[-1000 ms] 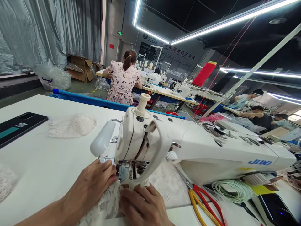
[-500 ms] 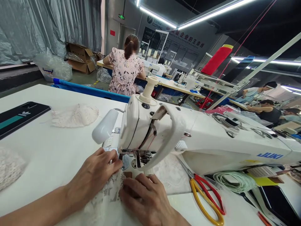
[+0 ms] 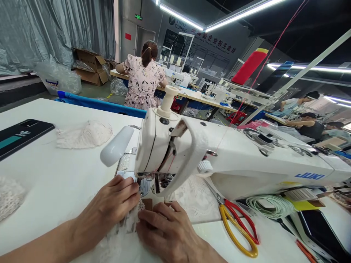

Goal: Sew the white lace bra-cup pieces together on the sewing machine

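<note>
A white JUKI sewing machine (image 3: 233, 157) stands on the white table (image 3: 55, 175). In front of its needle, both my hands press a piece of white lace fabric (image 3: 128, 223) onto the bed. My left hand (image 3: 112, 204) lies over the lace's left side, fingers bent, fingertips close to the presser foot (image 3: 156, 180). My right hand (image 3: 167, 230) pinches the lace edge just below the needle plate, fingers curled together. More lace (image 3: 197, 199) lies under the machine arm.
Scissors with yellow and red handles (image 3: 236, 226) lie right of my hands beside a coil of pale cord (image 3: 268, 206). A lace piece (image 3: 85, 134) and a dark phone (image 3: 19, 137) lie on the left. A person in a floral dress (image 3: 144, 80) sits with back turned; other workers sit far right.
The view has shifted slightly. Both hands have stayed at the needle, and less lace shows ahead of my fingers than a second ago.
</note>
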A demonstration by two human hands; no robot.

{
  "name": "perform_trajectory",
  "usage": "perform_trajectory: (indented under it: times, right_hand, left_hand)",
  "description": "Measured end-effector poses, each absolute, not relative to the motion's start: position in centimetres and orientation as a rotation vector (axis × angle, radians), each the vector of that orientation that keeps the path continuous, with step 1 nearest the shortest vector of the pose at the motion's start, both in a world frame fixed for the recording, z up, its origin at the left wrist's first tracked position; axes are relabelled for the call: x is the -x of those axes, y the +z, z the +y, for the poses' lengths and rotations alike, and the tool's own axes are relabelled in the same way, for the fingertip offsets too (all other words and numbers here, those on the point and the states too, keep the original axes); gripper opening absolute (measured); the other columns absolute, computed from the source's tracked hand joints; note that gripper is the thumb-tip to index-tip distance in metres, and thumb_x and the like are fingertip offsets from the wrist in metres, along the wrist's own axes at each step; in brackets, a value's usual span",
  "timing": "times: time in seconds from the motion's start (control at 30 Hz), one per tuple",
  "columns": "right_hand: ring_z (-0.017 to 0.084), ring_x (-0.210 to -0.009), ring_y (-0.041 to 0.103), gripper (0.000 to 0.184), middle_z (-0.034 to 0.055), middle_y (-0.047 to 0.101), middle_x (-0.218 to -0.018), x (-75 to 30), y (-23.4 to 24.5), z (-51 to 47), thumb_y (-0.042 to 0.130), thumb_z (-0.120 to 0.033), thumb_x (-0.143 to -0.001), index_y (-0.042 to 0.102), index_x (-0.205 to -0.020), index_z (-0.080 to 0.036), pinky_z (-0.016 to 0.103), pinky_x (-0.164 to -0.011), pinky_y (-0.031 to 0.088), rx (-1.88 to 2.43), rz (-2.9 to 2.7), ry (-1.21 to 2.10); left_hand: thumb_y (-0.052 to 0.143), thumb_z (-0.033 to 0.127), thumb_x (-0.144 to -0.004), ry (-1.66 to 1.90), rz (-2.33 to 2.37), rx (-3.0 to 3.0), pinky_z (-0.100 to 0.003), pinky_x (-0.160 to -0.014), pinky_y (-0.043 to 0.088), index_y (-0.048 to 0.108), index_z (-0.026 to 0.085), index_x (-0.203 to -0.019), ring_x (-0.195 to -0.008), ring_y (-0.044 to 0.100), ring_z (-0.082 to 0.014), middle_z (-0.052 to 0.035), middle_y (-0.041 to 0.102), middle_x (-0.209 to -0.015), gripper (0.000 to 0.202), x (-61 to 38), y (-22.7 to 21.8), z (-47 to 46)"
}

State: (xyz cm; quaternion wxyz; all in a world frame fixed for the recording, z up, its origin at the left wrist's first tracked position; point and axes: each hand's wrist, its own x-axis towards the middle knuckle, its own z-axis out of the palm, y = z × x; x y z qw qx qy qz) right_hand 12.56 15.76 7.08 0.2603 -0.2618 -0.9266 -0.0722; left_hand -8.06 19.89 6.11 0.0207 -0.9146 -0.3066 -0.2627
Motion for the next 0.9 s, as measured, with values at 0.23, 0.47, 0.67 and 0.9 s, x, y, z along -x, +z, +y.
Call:
perform_trajectory:
  times: [0.23, 0.47, 0.67, 0.9]
  right_hand:
    - [0.013, -0.075, 0.054, 0.017, -0.0008, 0.068, -0.095, -12.5, 7.3, 15.7, 0.05, -0.017, -0.095, 0.066, -0.092, -0.022, 0.031, -0.062, 0.034, 0.724, -2.486, -0.174]
    - [0.014, -0.077, 0.055, 0.024, -0.0007, 0.069, -0.092, -12.4, 6.6, 16.2, 0.052, -0.038, -0.095, 0.066, -0.096, -0.019, 0.03, -0.061, 0.031, 0.604, -2.376, -0.23]
    - [0.014, -0.071, 0.053, 0.044, 0.0013, 0.069, -0.088, -12.4, 6.1, 16.7, 0.037, -0.045, -0.1, 0.065, -0.085, -0.014, 0.031, -0.059, 0.026, 0.647, -2.281, -0.286]
    - [0.013, -0.066, 0.052, 0.019, -0.003, 0.068, -0.084, -12.3, 5.4, 16.6, 0.053, -0.027, -0.093, 0.063, -0.079, -0.019, 0.03, -0.061, 0.026, 0.669, -2.231, -0.388]
  left_hand:
    - [0.031, 0.0, -0.093, -0.729, -0.843, 2.848, -0.036, -0.085, 0.038, 0.057, 0.018, -0.082, -0.08, 0.056, -0.019, -0.0022, 0.061, -0.083, 0.034, 8.2, 6.1, 19.8]
    - [0.039, 0.016, -0.094, -0.807, -0.869, 2.735, -0.036, -0.086, 0.032, 0.06, 0.022, -0.084, -0.076, 0.058, -0.016, 0.003, 0.066, -0.08, 0.023, 8.7, 5.1, 19.4]
    - [0.057, 0.041, -0.09, -0.716, -0.879, 2.698, -0.03, -0.093, 0.026, 0.063, 0.025, -0.1, -0.082, 0.058, -0.0134, 0.0069, 0.067, -0.086, 0.02, 9.3, 4.0, 20.0]
    - [0.064, 0.038, -0.084, -0.848, -0.926, 2.688, -0.03, -0.1, 0.025, 0.064, 0.029, -0.099, -0.083, 0.061, -0.0138, 0.0075, 0.07, -0.09, 0.017, 9.4, 3.3, 20.4]
